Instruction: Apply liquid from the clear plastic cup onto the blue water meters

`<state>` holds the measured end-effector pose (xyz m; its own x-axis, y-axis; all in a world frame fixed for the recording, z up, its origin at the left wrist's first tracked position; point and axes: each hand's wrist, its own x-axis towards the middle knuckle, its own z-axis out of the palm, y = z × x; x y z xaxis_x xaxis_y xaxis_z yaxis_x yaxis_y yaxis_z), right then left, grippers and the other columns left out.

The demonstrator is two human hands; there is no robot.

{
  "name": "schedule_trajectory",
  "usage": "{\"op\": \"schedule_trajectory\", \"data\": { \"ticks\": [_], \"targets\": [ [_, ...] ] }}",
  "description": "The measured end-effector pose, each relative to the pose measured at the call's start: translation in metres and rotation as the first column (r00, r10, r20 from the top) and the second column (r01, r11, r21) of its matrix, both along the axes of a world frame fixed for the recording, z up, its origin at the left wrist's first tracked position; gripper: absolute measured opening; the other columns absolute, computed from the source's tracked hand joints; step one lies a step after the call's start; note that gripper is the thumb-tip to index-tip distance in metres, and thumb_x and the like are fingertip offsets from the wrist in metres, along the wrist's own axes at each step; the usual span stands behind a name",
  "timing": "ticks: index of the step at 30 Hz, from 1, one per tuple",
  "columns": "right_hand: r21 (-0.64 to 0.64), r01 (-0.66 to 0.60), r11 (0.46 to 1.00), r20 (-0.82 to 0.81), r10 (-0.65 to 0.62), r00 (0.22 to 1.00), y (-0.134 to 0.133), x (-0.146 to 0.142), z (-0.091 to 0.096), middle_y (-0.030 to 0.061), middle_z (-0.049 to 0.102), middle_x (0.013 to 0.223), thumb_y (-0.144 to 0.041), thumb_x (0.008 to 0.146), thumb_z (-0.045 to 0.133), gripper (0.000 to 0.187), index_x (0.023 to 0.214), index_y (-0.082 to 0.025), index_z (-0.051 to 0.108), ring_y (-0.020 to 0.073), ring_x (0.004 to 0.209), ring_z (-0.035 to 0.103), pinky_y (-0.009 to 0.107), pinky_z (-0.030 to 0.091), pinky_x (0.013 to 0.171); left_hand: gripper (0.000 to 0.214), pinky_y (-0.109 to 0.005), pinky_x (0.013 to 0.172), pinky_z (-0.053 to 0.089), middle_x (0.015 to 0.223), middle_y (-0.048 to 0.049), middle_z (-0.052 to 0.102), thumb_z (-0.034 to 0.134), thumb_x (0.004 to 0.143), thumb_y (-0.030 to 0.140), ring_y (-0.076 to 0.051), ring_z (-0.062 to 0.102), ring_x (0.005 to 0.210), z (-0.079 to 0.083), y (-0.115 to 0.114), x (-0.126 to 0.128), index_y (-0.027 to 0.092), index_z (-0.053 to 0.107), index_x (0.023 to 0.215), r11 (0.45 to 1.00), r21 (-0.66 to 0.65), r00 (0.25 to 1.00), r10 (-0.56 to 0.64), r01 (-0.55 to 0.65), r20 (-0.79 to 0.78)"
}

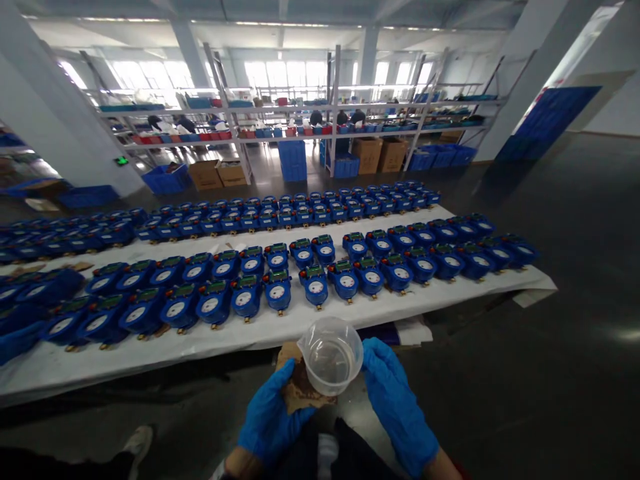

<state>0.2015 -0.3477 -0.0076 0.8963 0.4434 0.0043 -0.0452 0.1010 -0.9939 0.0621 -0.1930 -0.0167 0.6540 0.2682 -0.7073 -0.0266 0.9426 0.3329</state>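
My left hand (274, 413), in a blue glove, grips a brown piece of cardboard (299, 393) with a dark stain on it. Above the cardboard, and partly covering it, is a clear plastic beaker (331, 357) with a pouring spout facing left. My right hand (393, 393), gloved in blue too, has its fingers closed at the beaker's right side; the exact grip there is hidden. Whether the beaker rests on the cardboard, I cannot tell. Just beyond the hands, rows of blue water meters (315, 287) with white dials stand on a table.
A white sheet covers the long table (200, 343), whose near edge lies just past the beaker. More meters stand in rows behind. Shelving (280, 110), cardboard boxes (369, 155) and blue crates (167, 179) line the back. Another person's shoe (139, 443) shows at lower left.
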Motion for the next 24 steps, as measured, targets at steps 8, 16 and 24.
{"op": "schedule_trajectory", "data": {
  "ticks": [8,16,24],
  "targets": [
    [-0.098,0.172,0.98,-0.008,-0.174,0.985,-0.062,0.027,0.0,0.0047,0.074,0.08,-0.057,0.078,0.076,0.033,0.074,-0.025,0.071,0.0212,0.078,0.066,0.033,0.06,0.075,0.075,-0.059,0.104,0.063,0.136,-0.0183,0.079,0.072,0.098,0.026,-0.04,0.08,0.118,-0.017,-0.047,0.048,0.025,0.042,0.166,0.997,-0.033,0.986,-0.059,0.064,0.154],
    [-0.181,0.305,0.935,-0.022,-0.314,0.949,-0.116,0.051,0.009,0.0034,0.064,0.063,-0.064,0.073,0.075,0.043,0.062,-0.023,0.066,0.0182,0.064,0.058,0.031,0.054,0.062,0.059,-0.051,0.098,0.064,0.106,-0.0117,0.084,0.063,0.103,0.033,-0.033,0.083,0.101,-0.023,-0.091,0.097,0.015,0.049,0.157,0.972,0.039,0.967,-0.236,0.233,0.093],
    [-0.227,0.439,0.869,0.036,-0.443,0.896,-0.179,0.063,-0.009,0.0048,0.066,0.066,-0.072,0.074,0.077,0.048,0.067,-0.025,0.071,0.0209,0.064,0.06,0.035,0.058,0.062,0.051,-0.054,0.102,0.06,0.107,-0.0175,0.083,0.068,0.097,0.041,-0.037,0.08,0.106,-0.038,-0.134,0.128,0.01,0.065,0.137,0.908,-0.018,0.903,-0.413,0.418,0.118]
  ]
}}
